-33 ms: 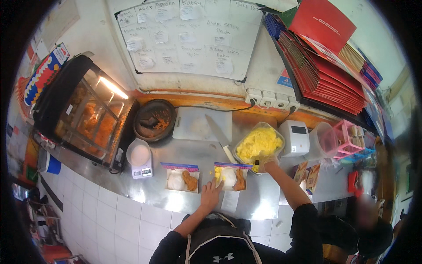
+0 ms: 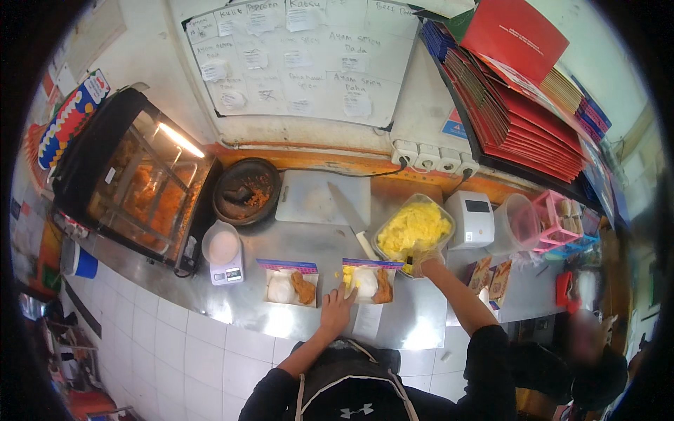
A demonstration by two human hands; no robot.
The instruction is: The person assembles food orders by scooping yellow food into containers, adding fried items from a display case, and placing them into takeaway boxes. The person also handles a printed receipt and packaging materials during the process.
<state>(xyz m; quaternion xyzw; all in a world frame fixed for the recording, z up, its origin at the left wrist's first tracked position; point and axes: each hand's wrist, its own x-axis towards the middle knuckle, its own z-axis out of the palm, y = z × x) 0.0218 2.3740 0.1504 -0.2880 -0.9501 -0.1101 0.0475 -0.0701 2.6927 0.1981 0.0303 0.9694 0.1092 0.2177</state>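
Two open paper food boxes stand on the steel counter, each with white rice and a piece of fried chicken. My left hand [image 2: 337, 309] grips the near left corner of the right-hand box [image 2: 371, 264], some fingers reaching over its edge. Yellow scrambled egg [image 2: 347, 274] lies at that box's left side. The other box [image 2: 288, 264] stands to its left, apart from my hands. In a clear plastic glove, my right hand [image 2: 428, 265] is at the near right edge of a clear tub [image 2: 450, 210] heaped with scrambled egg [image 2: 415, 228]; its fingertips are hard to make out.
Behind the boxes lie a knife [image 2: 345, 208] and a white cutting board [image 2: 298, 200]. A stone mortar [image 2: 246, 193], a scale [image 2: 226, 272] and a lit food warmer [image 2: 137, 189] stand leftward. Right of the tub are a white printer [image 2: 470, 223] and a clear container [image 2: 514, 226].
My gloved right hand has shifted very slightly at the egg tub's edge. My left hand and both boxes have stayed in place.
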